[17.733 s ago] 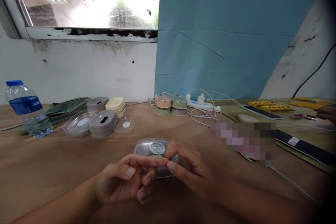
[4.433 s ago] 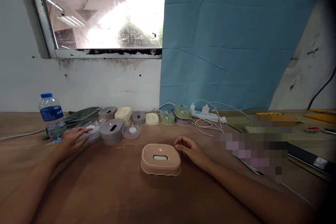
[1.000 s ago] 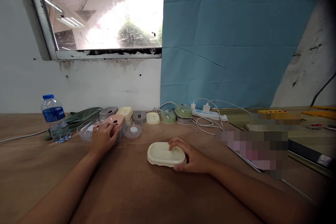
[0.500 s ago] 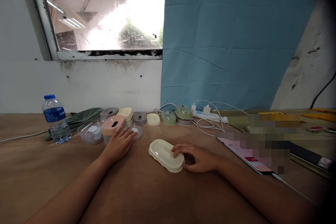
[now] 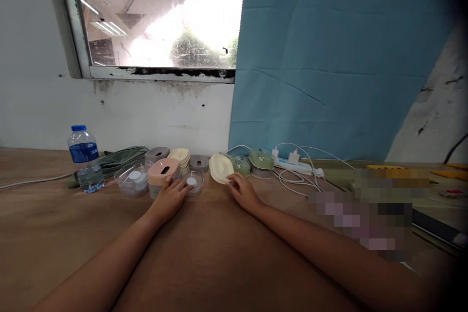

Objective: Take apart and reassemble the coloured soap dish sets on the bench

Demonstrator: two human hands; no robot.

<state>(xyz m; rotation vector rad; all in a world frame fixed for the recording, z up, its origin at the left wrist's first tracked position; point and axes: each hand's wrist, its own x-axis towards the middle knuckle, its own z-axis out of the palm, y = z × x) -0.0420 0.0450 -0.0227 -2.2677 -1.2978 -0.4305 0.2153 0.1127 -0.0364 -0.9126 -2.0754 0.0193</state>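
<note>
My right hand [image 5: 244, 192] pinches the near edge of a cream oval lid [image 5: 221, 167], which is tilted up at the back of the table. Behind it, another cream piece seen earlier is now hidden. My left hand [image 5: 171, 199] lies with its fingers stretched out, between a pink box with a slot in its top [image 5: 163, 167] and a small clear tub [image 5: 199, 179]. Its fingertips are by a white round disc [image 5: 191, 182] in that tub; whether they touch it I cannot tell.
A water bottle [image 5: 86, 161] and a green pouch [image 5: 122, 158] stand left, near a larger clear tub [image 5: 126, 185]. Along the wall are stacked cream lids [image 5: 180, 155], grey boxes [image 5: 199, 161] and green boxes [image 5: 262, 158]. White cables and a power strip [image 5: 292, 165] lie right.
My right hand has carried the cream lid from the middle of the table away from me, to the row at the back. My left hand has stayed nearly in place. The view has shifted slightly.
</note>
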